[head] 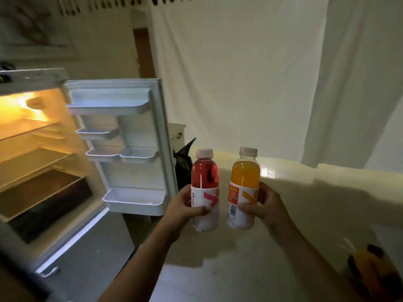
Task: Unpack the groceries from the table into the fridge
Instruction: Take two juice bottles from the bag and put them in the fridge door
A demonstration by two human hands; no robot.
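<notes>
My left hand (187, 205) grips a red drink bottle (205, 177) around its white label, held upright. A little to its right, my right hand (265, 205) holds an orange drink bottle (246, 175), also upright. Both bottles have pale caps and hang above the cream table (305, 203). The fridge (32, 149) stands open at the left, lit inside, with bare shelves. Its door (135, 136) is swung wide, with several white racks that hold nothing.
A black bag (183, 162) sits between the fridge door and the table. At the bottom right corner lies a blurred yellow and dark item (370, 271) on the table. A white sheet (261, 73) hangs behind the table.
</notes>
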